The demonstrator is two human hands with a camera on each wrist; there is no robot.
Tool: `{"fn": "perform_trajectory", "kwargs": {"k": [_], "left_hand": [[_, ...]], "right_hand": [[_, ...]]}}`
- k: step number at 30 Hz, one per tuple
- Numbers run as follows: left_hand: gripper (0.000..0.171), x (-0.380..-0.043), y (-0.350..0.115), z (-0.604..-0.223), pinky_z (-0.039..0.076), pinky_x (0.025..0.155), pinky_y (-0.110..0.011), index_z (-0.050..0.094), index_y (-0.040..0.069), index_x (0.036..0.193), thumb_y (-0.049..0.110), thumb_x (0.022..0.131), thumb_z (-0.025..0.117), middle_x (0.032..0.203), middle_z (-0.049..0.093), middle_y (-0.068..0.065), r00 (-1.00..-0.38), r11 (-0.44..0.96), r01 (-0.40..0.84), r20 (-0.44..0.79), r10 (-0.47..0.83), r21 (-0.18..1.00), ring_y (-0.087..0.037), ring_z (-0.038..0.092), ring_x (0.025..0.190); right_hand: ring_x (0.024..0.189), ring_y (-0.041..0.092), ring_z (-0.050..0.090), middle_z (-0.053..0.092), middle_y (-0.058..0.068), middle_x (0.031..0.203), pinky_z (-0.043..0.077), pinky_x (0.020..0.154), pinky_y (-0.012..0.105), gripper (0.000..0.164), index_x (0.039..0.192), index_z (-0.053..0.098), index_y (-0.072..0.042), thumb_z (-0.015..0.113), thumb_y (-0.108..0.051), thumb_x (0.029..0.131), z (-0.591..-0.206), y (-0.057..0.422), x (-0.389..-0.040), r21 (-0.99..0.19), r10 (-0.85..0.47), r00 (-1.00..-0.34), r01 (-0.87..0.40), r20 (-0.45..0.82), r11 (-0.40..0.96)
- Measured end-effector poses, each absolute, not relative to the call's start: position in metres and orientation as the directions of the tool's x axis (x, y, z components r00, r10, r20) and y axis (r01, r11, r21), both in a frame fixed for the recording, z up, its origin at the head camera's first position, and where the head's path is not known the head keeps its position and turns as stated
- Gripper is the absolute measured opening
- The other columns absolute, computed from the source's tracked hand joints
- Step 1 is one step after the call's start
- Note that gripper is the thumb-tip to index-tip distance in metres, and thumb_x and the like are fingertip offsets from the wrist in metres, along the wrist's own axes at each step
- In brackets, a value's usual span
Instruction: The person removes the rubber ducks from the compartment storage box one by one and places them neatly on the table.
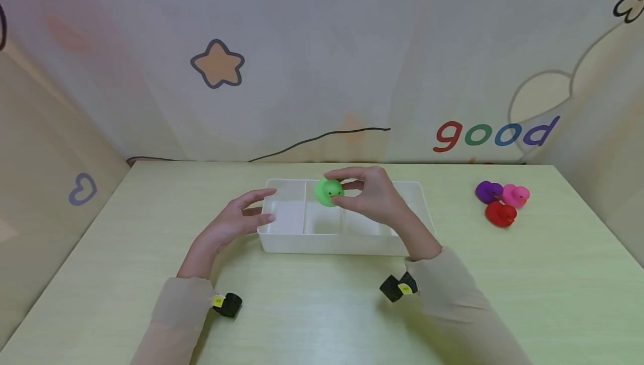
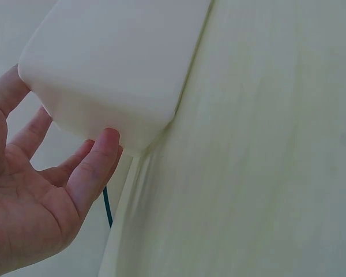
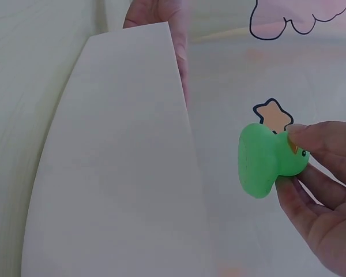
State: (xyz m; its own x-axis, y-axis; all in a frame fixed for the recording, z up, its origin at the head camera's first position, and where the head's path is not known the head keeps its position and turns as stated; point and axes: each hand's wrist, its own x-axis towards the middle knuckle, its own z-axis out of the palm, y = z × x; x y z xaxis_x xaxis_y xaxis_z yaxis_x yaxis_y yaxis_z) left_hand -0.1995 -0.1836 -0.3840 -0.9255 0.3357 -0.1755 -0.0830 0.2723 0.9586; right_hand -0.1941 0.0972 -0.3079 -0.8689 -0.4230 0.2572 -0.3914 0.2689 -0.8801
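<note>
Between its thumb and fingers, my right hand (image 1: pixel 376 196) pinches a green rubber duck (image 1: pixel 323 193) above a white compartmented box (image 1: pixel 332 244). The right wrist view shows the duck (image 3: pixel 258 161) held by its head end, its flat base facing away from the palm and the box wall (image 3: pixel 115 156) beside it. At the box's left end is my left hand (image 1: pixel 232 218), with fingers spread and fairly straight. In the left wrist view its thumb and fingertips lie against the box's end wall (image 2: pixel 92 109).
Three more rubber ducks sit grouped on the table (image 1: pixel 322 309) to the right of the box: purple (image 1: pixel 488 192), pink (image 1: pixel 515 195) and red (image 1: pixel 500 214). Behind the table hangs a printed cloth backdrop (image 1: pixel 312 74).
</note>
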Motion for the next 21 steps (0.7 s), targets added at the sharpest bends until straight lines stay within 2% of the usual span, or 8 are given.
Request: {"fn": "perform_trajectory", "kwargs": {"k": [6,10,15,21], "left_hand": [[0.064,-0.199,-0.183,-0.383,0.035,0.097,-0.052,0.04,0.023,0.137,0.027,0.081,0.07,0.145,0.025,-0.003,-0.926,0.287,-0.076,-0.174,0.335,0.955,-0.033,0.027,0.132],[0.064,-0.199,-0.183,-0.383,0.035,0.097,-0.052,0.04,0.023,0.137,0.027,0.081,0.07,0.145,0.025,-0.002,-0.926,0.287,-0.079,-0.177,0.333,0.955,-0.033,0.027,0.132],[0.064,-0.199,-0.182,-0.384,0.035,0.097,-0.052,0.04,0.023,0.137,0.026,0.08,0.07,0.146,0.025,-0.001,-0.926,0.282,-0.088,-0.182,0.331,0.955,-0.032,0.028,0.132],[0.064,-0.199,-0.183,-0.383,0.035,0.096,-0.052,0.04,0.023,0.137,0.027,0.08,0.07,0.146,0.024,-0.001,-0.927,0.286,-0.077,-0.175,0.333,0.955,-0.033,0.027,0.132]], "right_hand": [[0.092,0.033,0.063,0.062,0.022,0.108,0.051,0.077,0.025,0.04,0.107,0.062,0.009,0.07,0.013,0.068,-0.308,0.115,-0.193,-0.857,-0.411,-0.858,-0.438,0.307,0.273],[0.091,0.031,0.064,0.062,0.022,0.109,0.051,0.077,0.024,0.041,0.109,0.062,0.008,0.071,0.011,0.069,-0.31,0.128,-0.193,-0.848,-0.379,-0.874,-0.428,0.303,0.311],[0.091,0.024,0.064,0.061,0.02,0.112,0.051,0.075,0.024,0.041,0.111,0.062,0.006,0.072,0.007,0.071,-0.308,0.145,-0.191,-0.871,-0.314,-0.915,-0.357,0.253,0.339],[0.09,0.013,0.064,0.061,0.018,0.113,0.05,0.077,0.024,0.04,0.113,0.061,0.005,0.071,0.004,0.074,-0.304,0.163,-0.188,-0.874,-0.27,-0.934,-0.322,0.231,0.365]]}}
